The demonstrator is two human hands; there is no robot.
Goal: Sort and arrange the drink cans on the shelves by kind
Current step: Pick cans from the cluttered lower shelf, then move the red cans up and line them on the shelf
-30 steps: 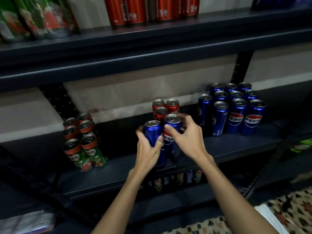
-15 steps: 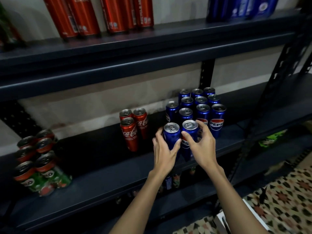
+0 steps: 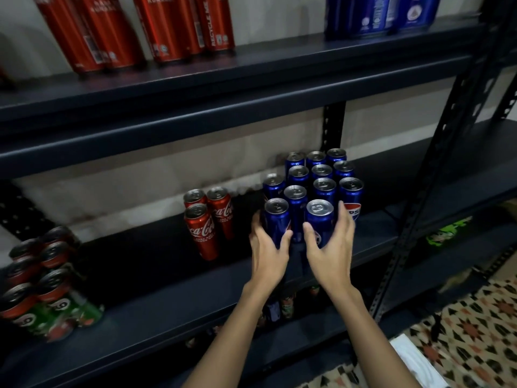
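Note:
On the middle shelf (image 3: pixel 156 278), my left hand (image 3: pixel 267 256) grips a blue Pepsi can (image 3: pixel 277 221) and my right hand (image 3: pixel 333 247) cups a second blue Pepsi can (image 3: pixel 320 219). Both cans stand upright at the front of the block of blue Pepsi cans (image 3: pixel 324 175), touching its front row. Three red Coca-Cola cans (image 3: pixel 208 217) stand a short gap to the left. Several green-and-red cans (image 3: pixel 47 292) are grouped at the shelf's far left.
The upper shelf (image 3: pixel 251 77) carries tall red cans (image 3: pixel 140 29) and blue cans (image 3: pixel 380 15). A perforated black upright (image 3: pixel 430 175) rises on the right. More cans (image 3: pixel 282 303) show on the shelf below. Patterned floor (image 3: pixel 481 331) lies at the lower right.
Both hands carried the two Pepsi cans rightwards, away from the Coca-Cola cans, up to the front of the Pepsi block. The two cans now stand slightly apart.

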